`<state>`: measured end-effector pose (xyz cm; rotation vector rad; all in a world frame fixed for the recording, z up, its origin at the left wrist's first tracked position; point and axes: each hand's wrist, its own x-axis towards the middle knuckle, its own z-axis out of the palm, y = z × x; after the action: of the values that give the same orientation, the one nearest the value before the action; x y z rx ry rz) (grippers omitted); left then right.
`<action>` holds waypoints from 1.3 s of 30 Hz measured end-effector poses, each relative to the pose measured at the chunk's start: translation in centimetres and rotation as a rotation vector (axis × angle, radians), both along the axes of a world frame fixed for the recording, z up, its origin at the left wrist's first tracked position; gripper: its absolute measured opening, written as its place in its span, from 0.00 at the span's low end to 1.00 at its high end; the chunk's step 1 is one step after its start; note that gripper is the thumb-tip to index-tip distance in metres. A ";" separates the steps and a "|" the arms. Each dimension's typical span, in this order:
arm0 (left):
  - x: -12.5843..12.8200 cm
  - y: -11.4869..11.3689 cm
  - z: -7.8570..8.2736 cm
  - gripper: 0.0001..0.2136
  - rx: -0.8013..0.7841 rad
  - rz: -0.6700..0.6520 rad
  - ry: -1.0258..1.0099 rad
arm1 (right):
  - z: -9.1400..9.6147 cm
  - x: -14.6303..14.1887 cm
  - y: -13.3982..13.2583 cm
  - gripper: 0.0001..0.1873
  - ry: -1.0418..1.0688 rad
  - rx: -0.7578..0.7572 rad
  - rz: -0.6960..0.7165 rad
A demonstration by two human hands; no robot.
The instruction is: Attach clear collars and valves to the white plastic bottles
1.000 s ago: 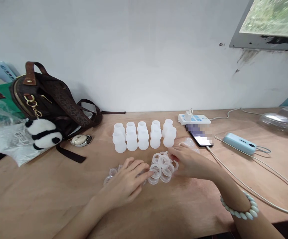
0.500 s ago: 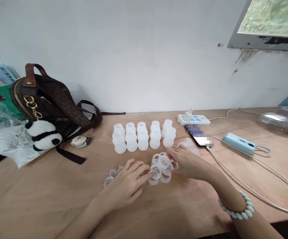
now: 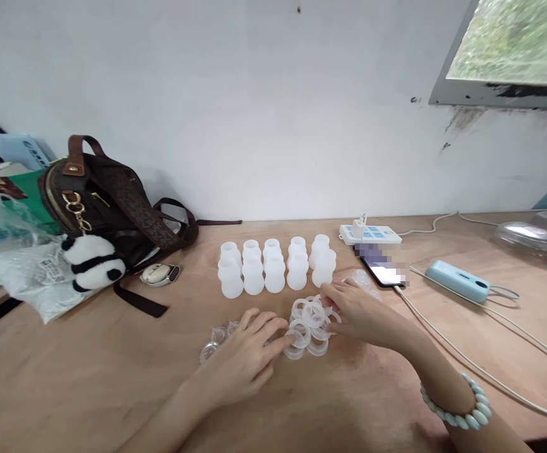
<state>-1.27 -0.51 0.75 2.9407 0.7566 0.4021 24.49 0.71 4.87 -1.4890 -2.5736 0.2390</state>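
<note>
**A:** White wall (image 3: 254, 138) is backing a wooden table (image 3: 89, 384), and I'm working remote off the head cam. The rings (image 3: 311, 314) are sitting in a loose pile between both hands, just in front of the white cups (image 3: 274, 277). How's the grip looking to you?

**B:** Left hand (image 3: 247, 352) is lying palm-down with its fingers loosely spread, mostly covering some clear caps (image 3: 209, 352); its thumb is reaching the pile's near edge. I'm not seeing it clamping anything. Right hand (image 3: 349, 308) is curling in from the far side, but its fingertips are half hidden, so I can't tell if it's pinching a ring.

**A:** Tips? They're overlapping badly.

**B:** I'd be taking top ones first, pinching by the rim, not digging underneath. Left thumb should be steadying the pile lightly; pressing hard is probably sending rings sliding.
</note>
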 end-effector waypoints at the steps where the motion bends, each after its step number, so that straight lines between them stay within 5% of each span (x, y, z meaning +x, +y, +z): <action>1: -0.1 0.0 0.0 0.25 0.005 0.000 -0.007 | 0.0 0.0 0.1 0.14 0.006 0.027 -0.009; 6: -0.4 0.2 0.0 0.25 0.065 0.015 -0.053 | -0.8 0.2 0.8 0.10 0.021 0.167 -0.049; 31: -0.4 0.2 -0.1 0.25 0.068 0.017 -0.048 | -0.9 -0.2 0.7 0.11 0.045 0.143 -0.027; 39: -0.2 0.3 -0.3 0.27 0.044 0.042 -0.029 | -1.1 -0.3 0.7 0.11 0.076 0.148 0.088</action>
<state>-1.51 -0.26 0.50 2.9570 0.8177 0.4691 24.18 1.37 3.79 -1.2932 -2.5381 0.1099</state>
